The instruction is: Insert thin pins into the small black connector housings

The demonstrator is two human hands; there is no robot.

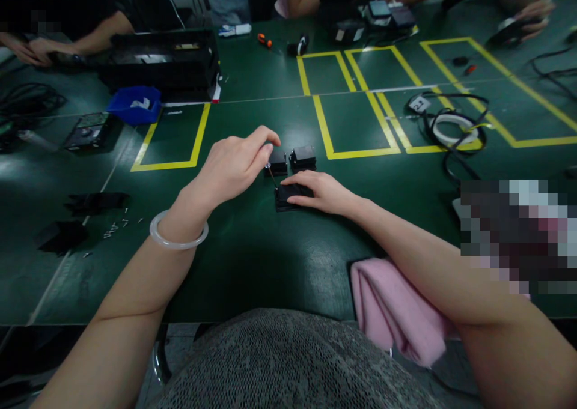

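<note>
My left hand [232, 166] is closed around a small screwdriver [273, 177], with its thin shaft slanting down. The tip meets the left end of a black rectangular block [283, 205] lying on the table. From the other side, my right hand [322, 193] grips this block, fingers along its top and thumb at the near side. Just behind it stand two similar black blocks, one [278, 167] partly hidden by my left hand and the other [303, 157] in plain view. Most of the screwdriver's handle is covered by my fingers.
Loose screws [110, 231] lie at the left beside black parts [61, 236]. A blue bin [135, 105] stands before a long black housing [180, 66]. Coiled cables [455, 127] lie at right; a pink cloth [396, 307] hangs over the near edge. Other people work across the table.
</note>
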